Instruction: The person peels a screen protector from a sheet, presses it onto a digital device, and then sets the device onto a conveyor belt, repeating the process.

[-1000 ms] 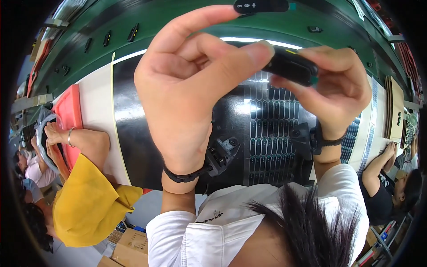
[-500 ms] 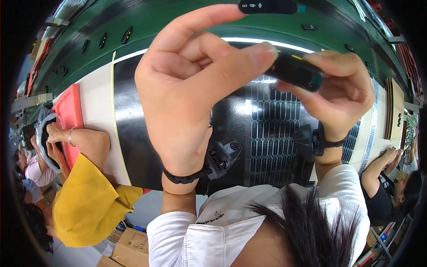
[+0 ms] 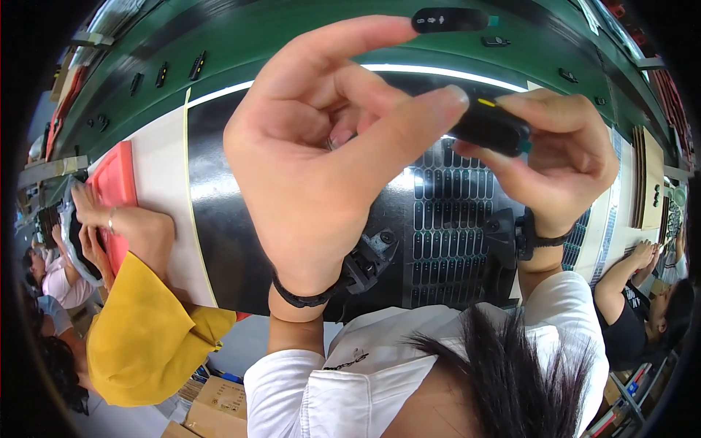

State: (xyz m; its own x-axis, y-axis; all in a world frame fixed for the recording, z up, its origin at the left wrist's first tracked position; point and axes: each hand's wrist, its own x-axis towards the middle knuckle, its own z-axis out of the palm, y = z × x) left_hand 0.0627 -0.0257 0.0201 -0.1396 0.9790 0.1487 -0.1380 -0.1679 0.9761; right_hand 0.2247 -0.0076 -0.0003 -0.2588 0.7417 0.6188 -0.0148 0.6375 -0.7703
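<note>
Both raised hands are at a small black oval device (image 3: 491,133) with a yellow mark on its upper edge. My right hand (image 3: 573,157) pinches its right end between thumb and fingers. At its left end is the thumb of my left hand (image 3: 307,157), whose other fingers curl behind, partly hidden. A black oval sticker (image 3: 456,20) with small white symbols and a green tab clings to my outstretched left index fingertip, above and apart from the device. Below my hands, a sheet of black oval stickers (image 3: 449,233) lies in rows on the black mat (image 3: 219,212).
Beyond the mat runs a green conveyor belt (image 3: 292,44) carrying several black devices (image 3: 198,66). At left, a co-worker's arm (image 3: 146,230) reaches by a red bin (image 3: 120,175). More people sit at right near stacked brown boards (image 3: 646,179). Black mounts (image 3: 369,263) are strapped to my wrists.
My left hand has shifted slightly right and down, bringing the sticker with it. The device has moved a little, its left end now more covered by my thumb. Items on the belt have shifted left.
</note>
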